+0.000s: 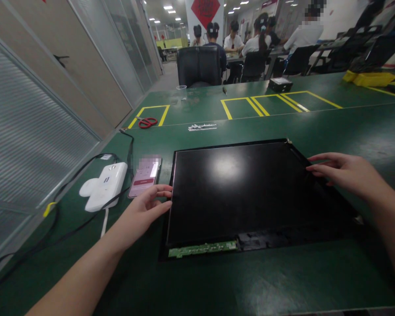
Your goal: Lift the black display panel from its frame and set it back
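Note:
A black LCD screen panel (250, 188) lies face up on the table in front of me. A narrow green circuit board (202, 249) runs along the left part of its near edge, with black film beside it. My left hand (151, 204) grips the panel's left edge between thumb and fingers. At the opposite side, my right hand (339, 171) holds the right edge, its fingertips over the dark frame; the undersides of these fingers are partly hidden. Light from above reflects in the glass.
Left of the panel lie a phone (145, 176), a white power strip (107, 186) and black cables (57, 206). Red-handled scissors (148, 123), white strips (202, 127), a clear cup (182, 93), a black box (281, 84) and a yellow tray (370, 79) sit farther back. Several people sit beyond.

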Tool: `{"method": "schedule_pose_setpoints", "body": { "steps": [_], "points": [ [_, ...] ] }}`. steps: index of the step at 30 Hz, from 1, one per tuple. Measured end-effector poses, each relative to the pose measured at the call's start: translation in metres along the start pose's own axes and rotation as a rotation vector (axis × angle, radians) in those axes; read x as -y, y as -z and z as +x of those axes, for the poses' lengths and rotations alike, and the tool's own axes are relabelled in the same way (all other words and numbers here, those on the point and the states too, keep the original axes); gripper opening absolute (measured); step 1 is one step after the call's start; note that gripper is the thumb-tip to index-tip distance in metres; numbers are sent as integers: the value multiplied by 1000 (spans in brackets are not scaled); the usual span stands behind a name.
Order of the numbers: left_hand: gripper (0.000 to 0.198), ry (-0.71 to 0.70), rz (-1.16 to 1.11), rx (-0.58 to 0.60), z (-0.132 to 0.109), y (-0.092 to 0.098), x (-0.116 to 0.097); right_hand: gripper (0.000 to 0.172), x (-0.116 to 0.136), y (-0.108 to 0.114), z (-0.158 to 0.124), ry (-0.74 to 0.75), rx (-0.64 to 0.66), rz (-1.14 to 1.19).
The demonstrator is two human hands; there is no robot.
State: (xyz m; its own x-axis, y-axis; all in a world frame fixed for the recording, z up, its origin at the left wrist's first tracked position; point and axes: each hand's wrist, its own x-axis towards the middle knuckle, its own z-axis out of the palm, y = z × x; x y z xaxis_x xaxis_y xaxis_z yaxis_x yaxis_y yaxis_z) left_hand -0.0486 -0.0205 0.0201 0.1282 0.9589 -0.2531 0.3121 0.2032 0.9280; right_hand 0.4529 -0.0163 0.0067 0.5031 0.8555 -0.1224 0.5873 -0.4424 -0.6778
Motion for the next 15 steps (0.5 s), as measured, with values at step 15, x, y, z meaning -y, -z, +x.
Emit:
{"method": "schedule_pose_setpoints", "body": {
  "steps": [15],
  "points": [
    [32, -223, 271, -55, -8, 5, -2, 43, -23, -2, 14, 69, -22, -165]
  ]
}}
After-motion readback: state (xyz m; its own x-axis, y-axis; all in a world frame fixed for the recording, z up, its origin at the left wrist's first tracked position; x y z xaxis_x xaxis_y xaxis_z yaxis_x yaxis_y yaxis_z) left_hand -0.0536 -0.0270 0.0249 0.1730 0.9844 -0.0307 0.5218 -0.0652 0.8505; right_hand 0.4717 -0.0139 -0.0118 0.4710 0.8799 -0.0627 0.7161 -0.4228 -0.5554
